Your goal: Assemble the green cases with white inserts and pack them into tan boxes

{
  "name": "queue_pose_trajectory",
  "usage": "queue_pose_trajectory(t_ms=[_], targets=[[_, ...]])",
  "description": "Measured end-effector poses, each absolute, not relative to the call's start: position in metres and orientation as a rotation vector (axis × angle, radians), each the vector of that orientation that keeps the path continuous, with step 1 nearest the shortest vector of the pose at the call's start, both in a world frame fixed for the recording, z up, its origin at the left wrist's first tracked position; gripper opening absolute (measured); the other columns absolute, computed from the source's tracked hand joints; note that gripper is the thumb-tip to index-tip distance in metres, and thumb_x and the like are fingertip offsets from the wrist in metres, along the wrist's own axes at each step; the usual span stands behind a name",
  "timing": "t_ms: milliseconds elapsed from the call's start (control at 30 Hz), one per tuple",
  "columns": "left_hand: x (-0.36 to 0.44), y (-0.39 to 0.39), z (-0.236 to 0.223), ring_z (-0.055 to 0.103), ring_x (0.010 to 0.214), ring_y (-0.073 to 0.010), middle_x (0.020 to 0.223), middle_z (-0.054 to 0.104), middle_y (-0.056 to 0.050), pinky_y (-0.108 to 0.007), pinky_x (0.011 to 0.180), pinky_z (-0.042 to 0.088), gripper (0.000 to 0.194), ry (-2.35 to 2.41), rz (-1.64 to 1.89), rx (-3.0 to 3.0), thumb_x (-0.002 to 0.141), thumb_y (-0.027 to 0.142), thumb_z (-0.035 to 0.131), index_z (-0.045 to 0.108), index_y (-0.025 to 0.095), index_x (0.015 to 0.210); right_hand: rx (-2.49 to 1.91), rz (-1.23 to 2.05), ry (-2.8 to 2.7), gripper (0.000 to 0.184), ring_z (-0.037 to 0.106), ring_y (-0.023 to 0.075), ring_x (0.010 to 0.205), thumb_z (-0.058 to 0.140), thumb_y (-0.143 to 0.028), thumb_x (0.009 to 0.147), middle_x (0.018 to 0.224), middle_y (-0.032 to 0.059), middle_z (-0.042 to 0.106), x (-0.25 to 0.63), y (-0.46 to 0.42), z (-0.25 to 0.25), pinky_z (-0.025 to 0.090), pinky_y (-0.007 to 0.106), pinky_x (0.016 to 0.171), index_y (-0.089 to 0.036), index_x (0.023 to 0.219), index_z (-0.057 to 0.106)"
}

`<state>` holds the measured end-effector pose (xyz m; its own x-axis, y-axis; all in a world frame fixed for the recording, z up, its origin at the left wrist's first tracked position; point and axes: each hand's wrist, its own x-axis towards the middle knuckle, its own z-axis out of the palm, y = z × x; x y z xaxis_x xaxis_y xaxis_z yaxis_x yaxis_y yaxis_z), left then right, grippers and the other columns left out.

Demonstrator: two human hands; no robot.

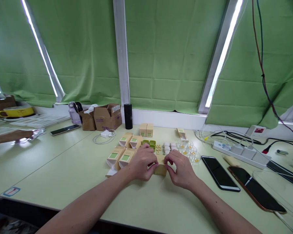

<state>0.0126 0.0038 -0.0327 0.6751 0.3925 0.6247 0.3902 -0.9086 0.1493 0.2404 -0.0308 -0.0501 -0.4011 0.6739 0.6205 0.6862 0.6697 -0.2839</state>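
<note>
Between my two hands a small tan cardboard box [160, 170] rests on the table. My left hand [144, 164] pinches its left edge near the top, and my right hand [182, 169] pinches the right edge. Just left of my left hand stand several open tan boxes [127, 155] with green labels and raised flaps. Beyond my fingers are small green containers [152, 142], tiny yellow pieces [158, 148] and white rounded pieces [167, 148]. Several clear cups [192, 152] with yellow centres sit past my right hand. Two closed boxes [146, 130] stand side by side farther back.
Right of my hands lie a phone [219, 172], another phone [256, 188] and a white power strip [240, 154] with cables. A black bottle [128, 116] and an open carton [107, 118] stand at the back. At far left, another person's hand [23, 135] touches shiny clear wrapping.
</note>
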Motion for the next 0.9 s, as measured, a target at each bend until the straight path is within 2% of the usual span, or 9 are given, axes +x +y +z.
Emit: queue_pose_trajectory(t_ms=[133, 300, 400, 500, 600, 767, 900], targets=[[0.014, 0.004, -0.035, 0.051, 0.064, -0.0208, 0.06, 0.058, -0.002, -0.042, 0.078, 0.037, 0.013, 0.766, 1.062, 2.853, 0.084, 0.021, 0.063, 0.062, 0.023, 0.072, -1.059, -0.002, -2.165, 0.019, 0.055, 0.022, 0.075, 0.061, -0.01, 0.077, 0.081, 0.0027, 0.061, 0.241, -0.032, -0.048, 0.036, 0.032, 0.063, -0.024, 0.088, 0.054], [0.02, 0.006, -0.038, 0.059, 0.067, -0.021, 0.074, 0.072, -0.005, -0.041, 0.08, 0.037, 0.02, 1.116, 1.169, 2.755, 0.097, 0.02, 0.052, 0.072, 0.021, 0.097, -1.064, 0.006, -2.178, 0.025, 0.056, 0.0221, 0.076, 0.06, -0.01, 0.074, 0.085, 0.0027, 0.062, 0.241, -0.033, -0.046, 0.037, 0.032, 0.064, -0.025, 0.091, 0.05], [0.022, 0.007, -0.039, 0.057, 0.063, -0.0197, 0.071, 0.071, -0.004, -0.04, 0.079, 0.035, 0.028, 1.272, 1.061, 2.783, 0.1, 0.019, 0.047, 0.07, 0.02, 0.083, -1.085, -0.006, -2.176, 0.029, 0.055, 0.0217, 0.077, 0.059, -0.008, 0.072, 0.086, 0.0022, 0.061, 0.242, -0.033, -0.046, 0.036, 0.031, 0.064, -0.025, 0.093, 0.048], [0.022, 0.006, -0.038, 0.049, 0.057, -0.0172, 0.06, 0.062, -0.002, -0.039, 0.076, 0.033, 0.036, 1.332, 0.96, 2.822, 0.099, 0.018, 0.046, 0.058, 0.02, 0.066, -1.12, -0.021, -2.168, 0.031, 0.053, 0.021, 0.077, 0.058, -0.008, 0.071, 0.087, 0.0017, 0.059, 0.244, -0.032, -0.046, 0.033, 0.03, 0.063, -0.024, 0.095, 0.047], [0.022, 0.005, -0.038, 0.046, 0.056, -0.0163, 0.058, 0.058, -0.001, -0.038, 0.076, 0.033, 0.035, 1.336, 0.981, 2.831, 0.098, 0.019, 0.047, 0.052, 0.02, 0.063, -1.169, -0.029, -2.149, 0.03, 0.054, 0.0207, 0.078, 0.057, -0.009, 0.072, 0.087, 0.0014, 0.059, 0.245, -0.029, -0.048, 0.033, 0.029, 0.064, -0.024, 0.096, 0.046], [0.023, 0.002, -0.038, 0.044, 0.054, -0.0157, 0.054, 0.055, -0.001, -0.039, 0.076, 0.034, 0.039, 1.282, 1.011, 2.861, 0.098, 0.023, 0.048, 0.047, 0.02, 0.058, -1.397, -0.031, -2.017, 0.021, 0.056, 0.0207, 0.076, 0.052, -0.013, 0.084, 0.084, 0.0005, 0.059, 0.246, -0.019, -0.055, 0.032, 0.028, 0.062, -0.025, 0.101, 0.046], [0.024, 0.002, -0.038, 0.053, 0.058, -0.0177, 0.06, 0.064, -0.003, -0.04, 0.078, 0.035, 0.035, 1.36, 1.018, 2.808, 0.099, 0.023, 0.046, 0.059, 0.019, 0.066, -1.334, -0.016, -1.991, 0.019, 0.056, 0.0201, 0.077, 0.053, -0.015, 0.085, 0.085, 0.0005, 0.058, 0.248, -0.021, -0.053, 0.034, 0.029, 0.064, -0.024, 0.1, 0.046]])
